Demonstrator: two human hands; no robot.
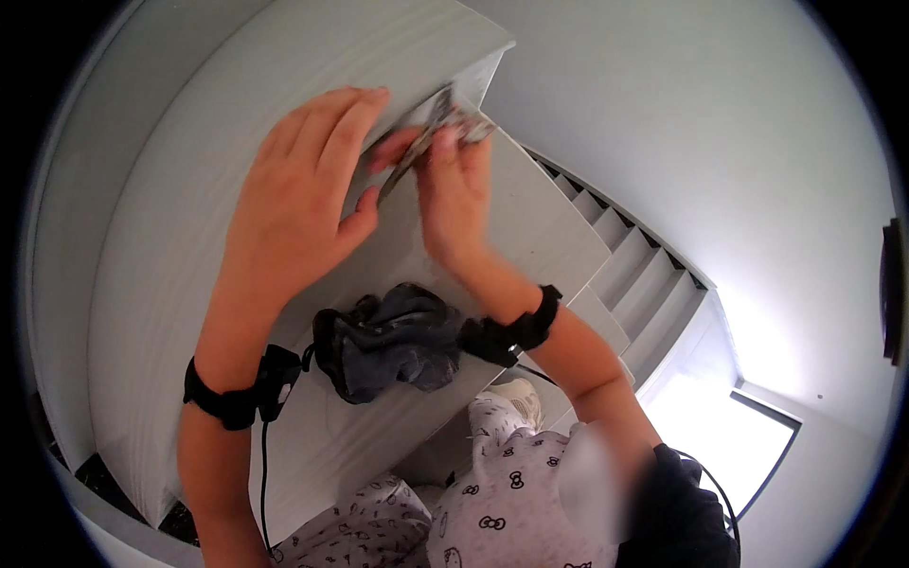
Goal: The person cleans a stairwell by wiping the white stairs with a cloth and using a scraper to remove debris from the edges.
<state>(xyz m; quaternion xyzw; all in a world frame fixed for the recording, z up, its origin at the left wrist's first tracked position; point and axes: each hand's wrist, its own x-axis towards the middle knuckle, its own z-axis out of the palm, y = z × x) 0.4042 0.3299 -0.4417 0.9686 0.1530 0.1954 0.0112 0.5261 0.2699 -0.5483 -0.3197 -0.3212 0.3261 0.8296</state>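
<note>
My right hand [454,194] is closed on a thin, flat, blade-like tool [405,168], which slants up toward the far corner where the stair riser meets the tread. Motion blurs its far end, and its exact kind cannot be made out. Something pale and crumpled-looking [473,125] shows beside the fingertips. To the left, my left hand [295,189] lies against the grey riser [180,237] with fingers stretched out and nothing visible in it. A bunched dark grey cloth [393,346] rests on the tread [540,222], nearer to me and below both hands.
Lower steps [630,270] descend on the right alongside a white wall [720,142]. The tread's right edge drops toward them. Black bands with cables circle both wrists. My patterned trouser legs and a light shoe [516,402] are close at the bottom.
</note>
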